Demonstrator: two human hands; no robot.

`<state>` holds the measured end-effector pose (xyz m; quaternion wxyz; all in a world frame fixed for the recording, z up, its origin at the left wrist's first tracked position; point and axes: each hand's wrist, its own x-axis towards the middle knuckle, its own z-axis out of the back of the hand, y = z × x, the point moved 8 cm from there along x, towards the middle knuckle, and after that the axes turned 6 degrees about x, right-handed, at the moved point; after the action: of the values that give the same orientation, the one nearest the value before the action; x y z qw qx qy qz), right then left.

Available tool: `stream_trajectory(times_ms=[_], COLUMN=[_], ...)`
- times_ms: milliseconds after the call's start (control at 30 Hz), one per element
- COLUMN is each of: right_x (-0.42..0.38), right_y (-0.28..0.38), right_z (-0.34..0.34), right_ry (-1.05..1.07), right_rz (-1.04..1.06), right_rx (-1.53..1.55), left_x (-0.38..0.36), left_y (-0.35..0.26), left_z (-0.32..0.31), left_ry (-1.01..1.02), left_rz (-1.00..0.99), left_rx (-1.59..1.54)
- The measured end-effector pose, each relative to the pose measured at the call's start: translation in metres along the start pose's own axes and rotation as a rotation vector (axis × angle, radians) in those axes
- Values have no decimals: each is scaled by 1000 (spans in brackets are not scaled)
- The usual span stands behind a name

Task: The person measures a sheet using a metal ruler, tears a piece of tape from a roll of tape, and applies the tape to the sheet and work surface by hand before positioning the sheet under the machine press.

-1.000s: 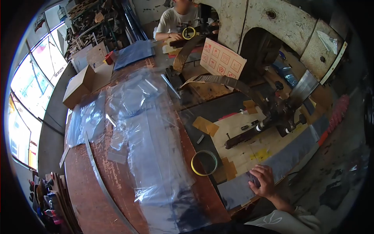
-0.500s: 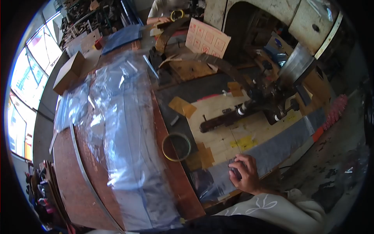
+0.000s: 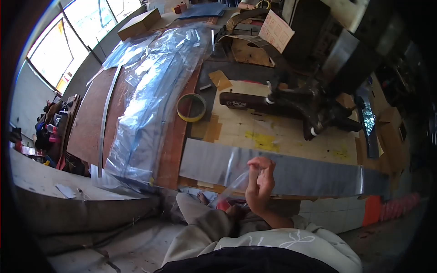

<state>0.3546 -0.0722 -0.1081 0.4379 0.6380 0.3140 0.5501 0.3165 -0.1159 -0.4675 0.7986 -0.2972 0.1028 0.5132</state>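
My right hand is raised over the near edge of the workbench, its thumb and fingers closed in a pinch. A strip of clear plastic film runs from the fingertips down and left toward my lap. My left hand is low in front of me, dark and blurred, its fingers not readable. Close beside it is something red. Behind my right hand, a grey band lies along the front of the pale board.
A dark metal machine arm with white-tipped knobs extends over the board. To its left lie a roll of tape and a long spread of clear plastic sheeting. A thin metal strip rests on the brown tabletop. A cardboard box stands farther back.
My view has tipped down, bringing my lap and left hand into sight. My right hand has risen from the grey band and now pinches clear film.
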Motion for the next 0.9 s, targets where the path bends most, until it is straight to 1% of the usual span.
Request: stream_trajectory(times_ms=[100, 200, 267, 333, 367, 400, 433, 467, 533, 567, 600, 667, 767, 833, 867, 900], right_x=[9, 15, 22, 29, 36, 39, 41, 39, 31, 27, 20, 7, -33, -66, -82, -92], right_y=[21, 27, 25, 18, 35, 57, 78, 100, 137, 153, 168, 201, 241, 266, 278, 293], right_z=[39, 102, 150, 210, 232, 254, 275, 294, 321, 335, 351, 374, 423, 455, 471, 476], right_ry=[-23, -144, -203, -317, -306, -333, -358, -425, -771, -776, -784, -802, -909, -937, -952, -927], right_rz=[26, 41, 428, 444, 586, 671, 756, 780, 850, 919, 988, 1042, 1169, 1215, 1238, 1263], right_rx=[148, 235, 400, 502, 565, 564, 560, 494, 292, 312, 328, 271, 108, 33, -4, 49], left_x=[-24, -75, -98, -108, -108, -112, -119, -133, -170, -175, -186, -209, -216, -198, -191, -183], left_y=[26, 46, 45, 34, 23, 6, -13, -40, -91, -99, -114, -144, -182, -232, -266, -300], left_z=[-61, -110, -120, -109, -93, -65, -31, 21, 124, 141, 168, 226, 279, 310, 318, 320], left_ry=[157, 247, 218, 88, -14, -171, -333, -484, -779, -772, -832, -946, -1025, -976, -958, -934], left_rz=[120, 210, 229, 206, 182, 136, 79, 14, -122, -141, -195, -319, -510, -663, -775, -890], left_rx=[38, 25, -10, -45, -64, -82, -97, -108, -109, -91, -97, -103, -107, -215, -240, -262])
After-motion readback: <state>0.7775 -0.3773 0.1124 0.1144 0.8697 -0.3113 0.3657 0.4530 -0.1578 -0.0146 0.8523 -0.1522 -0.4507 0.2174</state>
